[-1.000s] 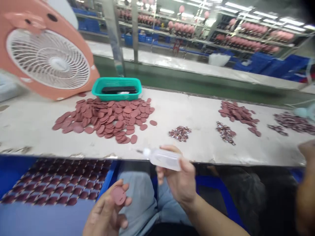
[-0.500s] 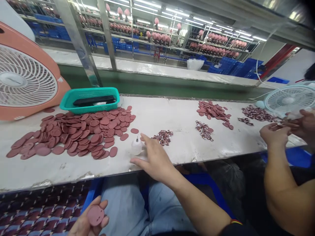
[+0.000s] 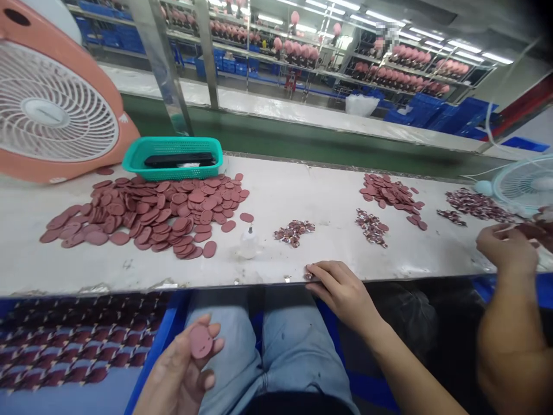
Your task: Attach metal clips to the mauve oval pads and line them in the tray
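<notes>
A reddish disc [image 3: 201, 341] is pinched in the left hand [image 3: 179, 360], fingers closed on it, in front of the counter [image 3: 276, 190]. The right hand [image 3: 343, 291] bends its fingertips over small shiny pieces [image 3: 308, 275] at the counter's front edge (whether it grips any, I cannot tell). Beyond, a small bottle [image 3: 248, 248] stands upright between a shiny pile [image 3: 294, 232] and a heap of reddish ovals [image 3: 159, 210].
</notes>
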### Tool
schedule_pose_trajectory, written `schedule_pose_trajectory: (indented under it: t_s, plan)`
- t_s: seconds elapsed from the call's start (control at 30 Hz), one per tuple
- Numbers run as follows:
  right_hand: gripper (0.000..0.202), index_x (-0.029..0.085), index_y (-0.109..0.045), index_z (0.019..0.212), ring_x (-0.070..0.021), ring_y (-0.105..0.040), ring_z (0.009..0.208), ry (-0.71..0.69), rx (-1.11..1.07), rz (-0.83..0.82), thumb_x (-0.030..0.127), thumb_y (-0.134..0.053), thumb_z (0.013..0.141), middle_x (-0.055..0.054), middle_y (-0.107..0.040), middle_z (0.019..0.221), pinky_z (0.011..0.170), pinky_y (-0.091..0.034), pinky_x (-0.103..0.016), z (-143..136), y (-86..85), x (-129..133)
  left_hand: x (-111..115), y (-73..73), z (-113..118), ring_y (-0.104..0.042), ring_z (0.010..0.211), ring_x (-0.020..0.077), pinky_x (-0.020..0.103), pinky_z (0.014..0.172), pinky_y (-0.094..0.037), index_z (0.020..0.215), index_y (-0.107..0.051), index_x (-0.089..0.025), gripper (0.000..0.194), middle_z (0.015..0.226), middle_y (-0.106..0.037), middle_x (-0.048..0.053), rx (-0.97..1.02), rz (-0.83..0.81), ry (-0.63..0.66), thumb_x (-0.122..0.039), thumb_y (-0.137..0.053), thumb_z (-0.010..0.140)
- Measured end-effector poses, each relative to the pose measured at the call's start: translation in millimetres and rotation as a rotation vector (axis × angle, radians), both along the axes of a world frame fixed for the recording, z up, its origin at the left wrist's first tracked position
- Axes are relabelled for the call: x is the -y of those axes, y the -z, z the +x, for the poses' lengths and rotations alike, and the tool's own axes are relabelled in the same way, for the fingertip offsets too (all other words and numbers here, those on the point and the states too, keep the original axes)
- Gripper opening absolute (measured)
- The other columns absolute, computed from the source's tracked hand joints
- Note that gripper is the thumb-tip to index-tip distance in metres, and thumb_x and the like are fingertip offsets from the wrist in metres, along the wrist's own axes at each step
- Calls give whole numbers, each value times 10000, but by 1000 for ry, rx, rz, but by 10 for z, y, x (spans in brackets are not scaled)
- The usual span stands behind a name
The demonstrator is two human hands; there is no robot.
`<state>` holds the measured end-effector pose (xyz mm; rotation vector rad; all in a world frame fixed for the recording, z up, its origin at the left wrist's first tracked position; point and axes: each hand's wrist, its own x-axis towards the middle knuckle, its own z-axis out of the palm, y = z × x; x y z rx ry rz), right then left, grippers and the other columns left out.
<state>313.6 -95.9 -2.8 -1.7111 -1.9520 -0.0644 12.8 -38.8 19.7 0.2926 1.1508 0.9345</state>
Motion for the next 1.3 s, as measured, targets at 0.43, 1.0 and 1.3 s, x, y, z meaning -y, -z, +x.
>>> schedule_pose_trajectory:
  t_s: [0.43, 1.0, 1.3]
  plan:
    - [311, 251, -681, 1231, -129, -680, 849, -445, -816, -262, 133, -628, 948, -16, -739, 962, 786, -544, -242, -992, -658, -136, 202, -259, 124, -635, 609, 111, 119, 407, -428, 810, -826, -191, 408, 727, -742, 48, 73, -4, 201, -524, -903, 587]
    - [197, 235, -762, 1088, -141, -642, 787, -511, -686, -370, 154, -680, 929, -27, -708, 852, 722, -526, -261, -1089, -721, -277, 217, -155, 13, -575, 592, 96, 118, 424, -437, 789, -817, -170, 372, 655, -664, 22, 167, 18, 294, -514, -871, 656]
    - [183, 204, -736, 1073, -150, -632, 798, -593, -514, -309, 116, -640, 944, -36, -714, 867, 739, -531, -267, -1090, -828, -315, 262, -234, 34, -583, 603, 112, 142, 443, -455, 874, -816, -132, 434, 643, -653, 17, 113, -18, 218, -464, -909, 612]
